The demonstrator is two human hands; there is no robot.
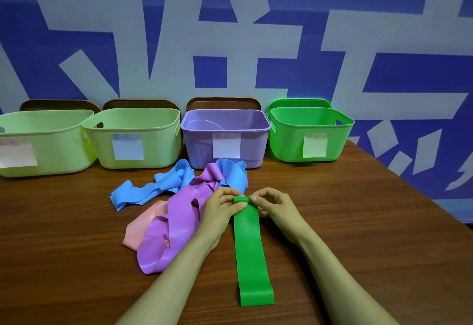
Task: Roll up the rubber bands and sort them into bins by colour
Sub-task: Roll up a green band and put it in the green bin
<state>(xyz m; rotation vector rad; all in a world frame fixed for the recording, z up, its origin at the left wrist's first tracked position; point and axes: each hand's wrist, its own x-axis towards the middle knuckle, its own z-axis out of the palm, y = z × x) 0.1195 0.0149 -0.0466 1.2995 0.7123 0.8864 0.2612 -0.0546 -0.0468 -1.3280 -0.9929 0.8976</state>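
Two hands: far end of green band [252, 248] pinched by left hand [220, 207] & right hand [275, 205].
Rest of band: laid flat on table [358, 222].
Other bands [176, 222]: heaped just to L.

We see a brown wood-grain table [358, 222] filling the lower part of the view, its right edge running on a slant away from us toward the wall [281, 81]. The wall is deep blue and carries large pale shapes [169, 43], broad angular strokes like parts of huge characters, cut off by the frame. At the back of the table, upright against the wall, we make out three dark brown panels with rounded upper corners: the left panel [60, 105], the middle panel [140, 103] and the right panel [224, 103]. Only their top strips show. Further right a green panel [299, 102] of the same rounded shape stands likewise
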